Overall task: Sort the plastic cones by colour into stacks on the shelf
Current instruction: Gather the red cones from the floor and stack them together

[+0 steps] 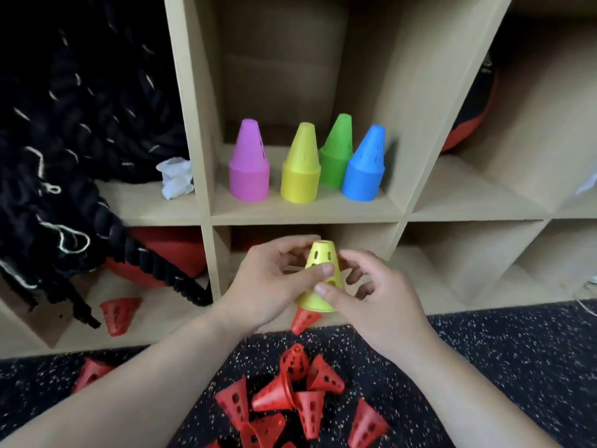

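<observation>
Head view shows both hands holding one yellow cone [319, 276] in the air, in front of the lower middle compartment of the wooden shelf [303, 218]. The cone stands almost upright, narrow end up, and it has round holes in its side. The left hand [268, 286] grips it from the left, with the thumb across the front and the fingers curled behind. The right hand [371, 295] holds it from the right, with the thumb pressed on the lower part and the other fingers bent behind it.

In the upper middle compartment four stacks stand on the board. The purple stack [248, 163] is near the left wall, and the yellow stack [300, 169] is just beside it near the front edge. The green stack [336, 153] stands further back, between the yellow stack and the blue stack [365, 166], which is near the right wall.

Many red cones [290, 399] lie on their sides in a loose heap on the dark speckled floor [500, 367], near the bottom edge of the view. One single red cone [119, 315] lies in the lower left compartment, near its front edge.

A thick black rope [80, 140] fills the upper left compartment and hangs over its front edge. A crumpled white paper [176, 177] lies at the right corner of that same compartment.
</observation>
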The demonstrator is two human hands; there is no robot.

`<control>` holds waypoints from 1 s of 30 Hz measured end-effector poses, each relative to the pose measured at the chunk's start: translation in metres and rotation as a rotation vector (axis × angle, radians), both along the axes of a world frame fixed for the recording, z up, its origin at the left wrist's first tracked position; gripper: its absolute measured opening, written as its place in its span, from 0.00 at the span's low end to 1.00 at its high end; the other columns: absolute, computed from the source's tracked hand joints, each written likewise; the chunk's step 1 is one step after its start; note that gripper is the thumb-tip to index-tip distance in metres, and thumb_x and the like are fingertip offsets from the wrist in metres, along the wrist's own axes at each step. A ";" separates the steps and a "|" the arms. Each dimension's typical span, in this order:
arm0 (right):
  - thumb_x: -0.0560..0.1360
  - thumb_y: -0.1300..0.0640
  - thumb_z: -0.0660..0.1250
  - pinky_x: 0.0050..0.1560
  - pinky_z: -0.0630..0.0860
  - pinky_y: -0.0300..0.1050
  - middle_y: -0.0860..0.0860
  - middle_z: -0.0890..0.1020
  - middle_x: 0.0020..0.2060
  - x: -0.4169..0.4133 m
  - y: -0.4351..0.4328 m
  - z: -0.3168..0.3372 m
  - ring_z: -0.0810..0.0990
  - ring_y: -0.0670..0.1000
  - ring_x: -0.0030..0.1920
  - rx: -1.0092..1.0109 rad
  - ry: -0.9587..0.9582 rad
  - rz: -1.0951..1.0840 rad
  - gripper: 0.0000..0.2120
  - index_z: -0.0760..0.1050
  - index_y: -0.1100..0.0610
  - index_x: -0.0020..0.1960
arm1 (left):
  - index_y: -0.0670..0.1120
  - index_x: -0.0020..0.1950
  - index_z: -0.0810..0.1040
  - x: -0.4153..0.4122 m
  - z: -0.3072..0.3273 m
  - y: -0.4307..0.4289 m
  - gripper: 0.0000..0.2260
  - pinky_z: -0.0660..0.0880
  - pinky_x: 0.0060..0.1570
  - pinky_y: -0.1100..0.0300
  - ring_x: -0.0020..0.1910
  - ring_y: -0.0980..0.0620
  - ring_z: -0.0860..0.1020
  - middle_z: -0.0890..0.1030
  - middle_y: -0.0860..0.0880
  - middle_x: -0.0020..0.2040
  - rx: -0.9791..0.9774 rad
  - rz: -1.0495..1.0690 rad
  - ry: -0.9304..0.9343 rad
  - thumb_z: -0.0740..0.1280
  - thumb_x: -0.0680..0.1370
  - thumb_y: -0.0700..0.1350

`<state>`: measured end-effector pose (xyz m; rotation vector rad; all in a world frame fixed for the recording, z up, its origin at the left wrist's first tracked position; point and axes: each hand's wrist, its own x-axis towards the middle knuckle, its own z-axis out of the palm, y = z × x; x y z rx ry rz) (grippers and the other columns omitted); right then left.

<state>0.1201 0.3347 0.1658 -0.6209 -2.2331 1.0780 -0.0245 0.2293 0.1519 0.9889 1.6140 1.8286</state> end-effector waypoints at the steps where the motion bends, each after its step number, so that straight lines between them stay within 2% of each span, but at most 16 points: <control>1: 0.66 0.47 0.78 0.42 0.72 0.29 0.31 0.80 0.44 -0.008 0.005 0.007 0.78 0.38 0.42 -0.020 0.031 0.003 0.18 0.77 0.37 0.53 | 0.46 0.58 0.83 -0.003 0.009 0.006 0.22 0.81 0.55 0.48 0.53 0.41 0.84 0.86 0.44 0.51 0.026 0.026 0.021 0.80 0.66 0.50; 5: 0.66 0.54 0.80 0.43 0.75 0.35 0.42 0.85 0.44 -0.039 0.033 0.035 0.80 0.41 0.42 -0.081 0.100 0.033 0.18 0.81 0.47 0.54 | 0.47 0.51 0.84 -0.022 0.041 0.029 0.11 0.81 0.49 0.55 0.45 0.51 0.84 0.87 0.46 0.46 0.100 0.029 0.066 0.79 0.70 0.44; 7: 0.67 0.54 0.79 0.44 0.76 0.34 0.43 0.85 0.44 -0.059 0.046 0.049 0.80 0.40 0.41 -0.048 0.129 0.007 0.17 0.81 0.48 0.54 | 0.47 0.53 0.84 -0.035 0.058 0.039 0.09 0.78 0.46 0.61 0.44 0.57 0.83 0.86 0.47 0.48 0.124 0.106 0.102 0.75 0.74 0.43; 9: 0.68 0.52 0.78 0.47 0.78 0.36 0.41 0.84 0.46 -0.082 0.059 0.065 0.81 0.41 0.44 -0.007 0.180 -0.049 0.16 0.80 0.47 0.55 | 0.46 0.59 0.82 -0.056 0.072 0.048 0.13 0.76 0.49 0.68 0.52 0.59 0.82 0.82 0.48 0.56 0.115 0.247 0.241 0.75 0.75 0.45; 12: 0.70 0.50 0.77 0.51 0.80 0.44 0.43 0.83 0.50 -0.120 0.084 0.090 0.82 0.46 0.48 0.049 0.237 -0.114 0.18 0.79 0.48 0.59 | 0.49 0.65 0.79 -0.089 0.088 0.054 0.21 0.70 0.57 0.75 0.59 0.63 0.77 0.76 0.53 0.61 0.030 0.394 0.562 0.75 0.74 0.52; 14: 0.70 0.49 0.76 0.53 0.79 0.45 0.45 0.82 0.53 -0.143 0.097 0.104 0.81 0.47 0.49 0.118 0.237 -0.124 0.19 0.78 0.48 0.60 | 0.49 0.69 0.77 -0.107 0.093 0.054 0.24 0.69 0.59 0.74 0.59 0.61 0.75 0.74 0.54 0.62 -0.039 0.445 0.707 0.75 0.74 0.52; 17: 0.72 0.50 0.74 0.53 0.80 0.45 0.46 0.81 0.55 -0.170 0.108 0.117 0.80 0.45 0.49 0.157 0.230 -0.100 0.19 0.77 0.48 0.61 | 0.47 0.71 0.75 -0.122 0.094 0.052 0.25 0.69 0.66 0.65 0.64 0.59 0.73 0.73 0.53 0.65 -0.051 0.472 0.752 0.73 0.75 0.50; 19: 0.72 0.50 0.74 0.53 0.81 0.48 0.47 0.81 0.54 -0.184 0.111 0.117 0.80 0.45 0.49 0.161 0.202 -0.086 0.19 0.78 0.50 0.62 | 0.46 0.71 0.74 -0.124 0.092 0.048 0.27 0.69 0.68 0.62 0.65 0.58 0.73 0.74 0.52 0.65 -0.044 0.468 0.771 0.71 0.74 0.52; 23: 0.70 0.50 0.76 0.59 0.79 0.51 0.47 0.82 0.55 -0.195 0.109 0.105 0.81 0.48 0.54 0.151 0.106 -0.065 0.24 0.78 0.51 0.64 | 0.44 0.71 0.74 -0.124 0.081 0.032 0.28 0.69 0.67 0.62 0.65 0.57 0.72 0.74 0.50 0.65 -0.077 0.422 0.862 0.68 0.74 0.54; 26: 0.70 0.50 0.77 0.61 0.73 0.40 0.47 0.78 0.61 -0.183 0.102 0.091 0.76 0.45 0.57 0.102 0.079 -0.103 0.32 0.72 0.52 0.72 | 0.43 0.71 0.73 -0.122 0.071 0.014 0.28 0.70 0.65 0.62 0.65 0.55 0.73 0.73 0.48 0.66 -0.074 0.377 0.941 0.65 0.74 0.55; 28: 0.69 0.49 0.77 0.59 0.70 0.37 0.46 0.76 0.63 -0.169 0.093 0.079 0.74 0.43 0.57 0.108 0.109 -0.144 0.33 0.71 0.49 0.71 | 0.43 0.71 0.73 -0.122 0.065 -0.001 0.27 0.71 0.62 0.62 0.62 0.54 0.74 0.73 0.48 0.66 -0.090 0.346 0.964 0.66 0.74 0.53; 30: 0.69 0.49 0.78 0.61 0.73 0.41 0.46 0.76 0.62 -0.153 0.081 0.067 0.75 0.43 0.58 0.143 0.163 -0.141 0.30 0.73 0.47 0.68 | 0.42 0.72 0.72 -0.122 0.060 -0.017 0.27 0.71 0.62 0.61 0.62 0.53 0.75 0.73 0.48 0.66 -0.119 0.320 1.000 0.66 0.74 0.52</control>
